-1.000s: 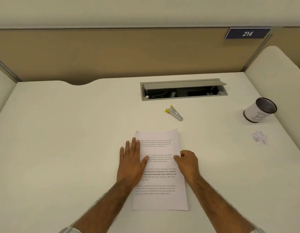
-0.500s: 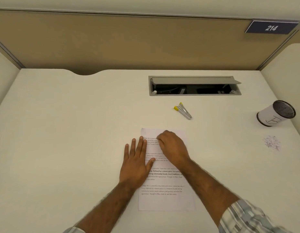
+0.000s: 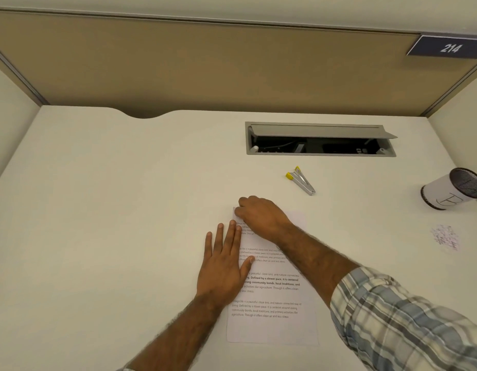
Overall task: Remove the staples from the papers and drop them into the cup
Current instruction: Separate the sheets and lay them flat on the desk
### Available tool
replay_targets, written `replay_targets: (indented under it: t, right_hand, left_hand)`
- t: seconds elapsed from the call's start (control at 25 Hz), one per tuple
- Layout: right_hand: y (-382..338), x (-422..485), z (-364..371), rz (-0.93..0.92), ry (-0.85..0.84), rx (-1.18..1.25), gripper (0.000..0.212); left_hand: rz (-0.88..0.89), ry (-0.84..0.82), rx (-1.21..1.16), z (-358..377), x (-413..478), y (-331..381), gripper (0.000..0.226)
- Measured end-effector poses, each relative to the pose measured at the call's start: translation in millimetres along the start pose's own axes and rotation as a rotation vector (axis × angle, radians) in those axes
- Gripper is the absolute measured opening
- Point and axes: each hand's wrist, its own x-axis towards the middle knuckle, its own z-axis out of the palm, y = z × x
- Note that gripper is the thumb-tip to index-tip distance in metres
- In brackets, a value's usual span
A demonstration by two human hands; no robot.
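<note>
Movement has all been in the right hand (image 3: pixel 261 215). A second ago it sat at the right edge of the papers (image 3: pixel 274 290), about midway down. Half a second ago it was over the far lines of print, and now it is bunched on the far left corner of the sheet. That corner is probably where the staple sits, though the hand hides it. Its fingers are curled under with the knuckles up, and whether they pinch the corner or only feel for the staple cannot be told.

The left hand (image 3: pixel 224 266) has not shifted. It lies flat with straight fingers, pressing the left edge of the papers to the desk (image 3: pixel 125 210).

The staple remover (image 3: pixel 301 180) lies where it did, untouched, just beyond and to the right of the papers. So the pull has likely not begun, and this looks like finding and checking the staple first.

The cup (image 3: pixel 454 188) stands well apart at the far right. A small speckled heap (image 3: pixel 446 238) lies on the desk in front of it, possibly loose staples. The view has swung left, pushing the cup toward the frame's edge.
</note>
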Motion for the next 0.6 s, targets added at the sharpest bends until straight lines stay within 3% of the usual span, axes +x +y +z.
replay_targets:
  t: [0.32, 0.6]
  right_hand:
    - [-3, 5, -18, -0.128, -0.094, -0.153, 0.017]
    - [-27, 17, -20, 0.012, -0.180, -0.146, 0.014]
  left_hand:
    - [0.004, 0.016, -0.020, -2, 0, 1, 0.080]
    - [0.010, 0.018, -0.018, 1, 1, 0, 0.077]
